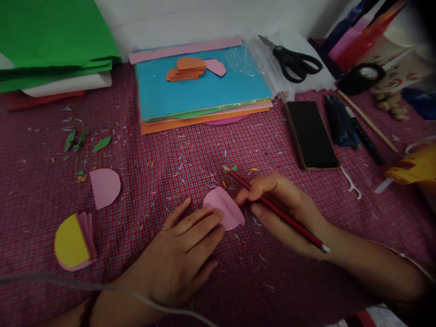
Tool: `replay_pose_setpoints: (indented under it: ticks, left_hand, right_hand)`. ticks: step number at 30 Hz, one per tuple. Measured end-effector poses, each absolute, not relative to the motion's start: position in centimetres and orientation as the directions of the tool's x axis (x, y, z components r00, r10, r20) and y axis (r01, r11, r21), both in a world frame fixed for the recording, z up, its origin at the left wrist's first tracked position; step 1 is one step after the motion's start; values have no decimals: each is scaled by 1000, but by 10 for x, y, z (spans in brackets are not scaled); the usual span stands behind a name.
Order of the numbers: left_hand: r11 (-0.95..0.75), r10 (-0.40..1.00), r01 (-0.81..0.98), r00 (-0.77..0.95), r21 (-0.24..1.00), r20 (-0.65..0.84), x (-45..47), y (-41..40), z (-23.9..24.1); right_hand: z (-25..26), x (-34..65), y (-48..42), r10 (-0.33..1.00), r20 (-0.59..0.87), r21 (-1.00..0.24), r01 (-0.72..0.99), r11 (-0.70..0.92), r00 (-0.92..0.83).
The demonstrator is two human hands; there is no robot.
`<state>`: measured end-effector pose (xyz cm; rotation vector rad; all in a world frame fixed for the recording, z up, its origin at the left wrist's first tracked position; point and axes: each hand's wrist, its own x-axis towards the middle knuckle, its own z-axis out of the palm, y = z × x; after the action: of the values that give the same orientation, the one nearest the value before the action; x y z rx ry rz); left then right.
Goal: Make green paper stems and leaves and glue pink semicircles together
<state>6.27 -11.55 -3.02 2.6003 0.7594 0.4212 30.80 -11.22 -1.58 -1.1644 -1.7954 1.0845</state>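
Note:
A pink paper cutout (223, 209) with a rounded edge lies on the checked cloth, its right side slightly raised. My left hand (184, 250) rests over its left part, fingers stretched out and fingertips on the paper. In my right hand (282, 204) is a red and black pencil (286, 215), its sharpened tip pointing away from me above the cutout. One finger of that hand is close to the paper's right edge. To the left lie a pink half-round piece (106, 187) and a stack of pink pieces topped by a yellow half-round piece (72, 243).
Coloured paper sheets (204, 97) bear orange cutouts (187, 68). Black-handled scissors (296, 63), a phone (311, 134) and pens (340, 122) lie to the right. Green paper (54, 36) stands at the back left. A pale cord (136, 294) crosses the foreground. Paper shreds dot the cloth.

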Motion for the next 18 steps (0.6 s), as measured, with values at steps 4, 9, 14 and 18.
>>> replay_pose_setpoints:
  ticks: [4,9,14,18]
  left_hand:
    - [-792,558,445,805,418,202,64,-117,-27]
    - [-828,551,437,748,352,369,58,-129,-16]
    - [-816,573,452,711,359,408,57,-129,-13]
    - [-807,587,474,712,353,386,62,-123,-18]
  right_hand:
    - [-11,310,-110,872,154,-864,366,347,-465]
    - [-16,311,-106,798,153,-817,380,433,-582]
    - [-24,309,-105,760,177,-779,382,497,-625]
    - [-12,308,-104,730,81,-744,445,498,-679]
